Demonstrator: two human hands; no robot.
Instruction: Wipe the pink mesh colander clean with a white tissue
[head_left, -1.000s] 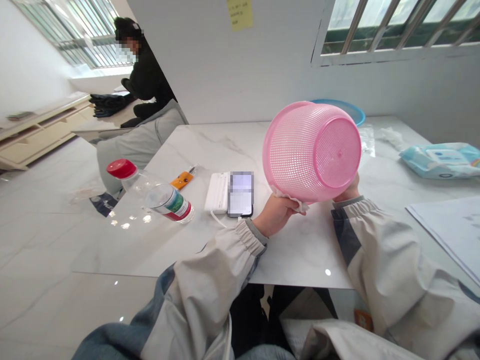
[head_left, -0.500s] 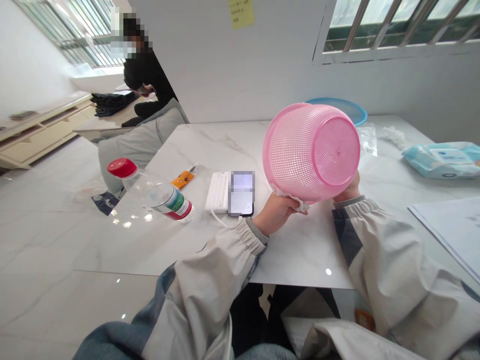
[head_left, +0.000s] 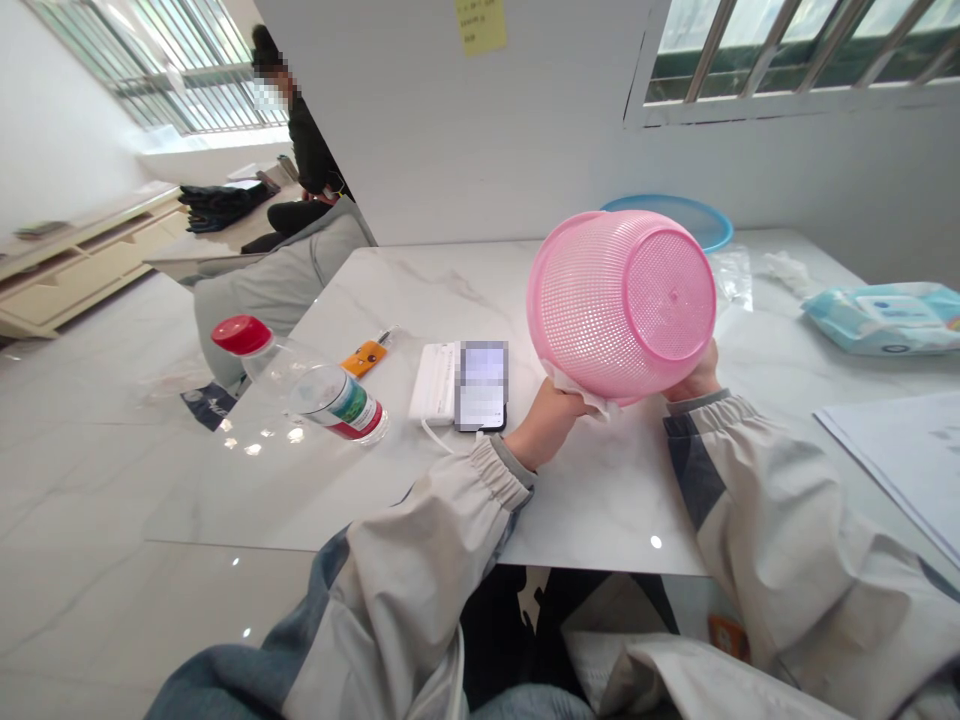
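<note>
A pink plastic mesh basket (head_left: 622, 300) is held up above the white marble table (head_left: 420, 470), tipped so its round bottom faces me. My left hand (head_left: 547, 420) is closed on a white wipe (head_left: 581, 393) pressed against the basket's lower left side. My right hand (head_left: 694, 380) grips the basket from below on the right; most of its fingers are hidden behind the basket.
A clear bottle with a red cap (head_left: 300, 385) lies on the table at left, near an orange tool (head_left: 364, 358), a white power bank (head_left: 437, 383) and a phone (head_left: 482, 388). A blue basin (head_left: 701, 217), a wet-wipe pack (head_left: 885, 318) and papers (head_left: 900, 455) lie to the right. Another person (head_left: 300, 140) is at the far left.
The basket has turned slightly, and my left hand has slid a little with the wipe along its lower side. The person in the background has moved to the right.
</note>
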